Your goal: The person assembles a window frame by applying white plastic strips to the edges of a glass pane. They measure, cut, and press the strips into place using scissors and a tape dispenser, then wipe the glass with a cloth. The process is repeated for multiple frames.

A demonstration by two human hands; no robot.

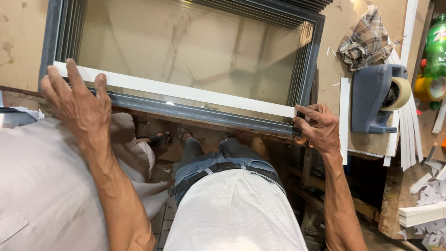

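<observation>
A dark grey glazed frame lies flat on the bench, its near rail running along the bench's front edge. A long white strip lies across the glass just inside that near rail, reaching from the frame's near-left corner to its near-right corner.

The left hand rests palm down on the left end of the strip, at the frame's near-left corner. Its fingers are spread and extended, pressing flat on the strip and the rail; they are not closed around anything.

The right hand is at the frame's near-right corner. Its fingers are curled and pinch the right end of the strip against the corner of the rail. A small orange-brown object shows under this hand; what it is cannot be told.

To the right of the frame, a second white strip lies on the bench, end-on to the front edge. Beyond it, farther right of the frame, stands a grey-blue tape dispenser carrying a roll of tan tape. A checked cloth lies crumpled behind the dispenser. A bundle of white strips lies to the right of the dispenser, and a green bottle stands at the far right. Below the frame's near rail, the person's jeans and white shirt are visible.
</observation>
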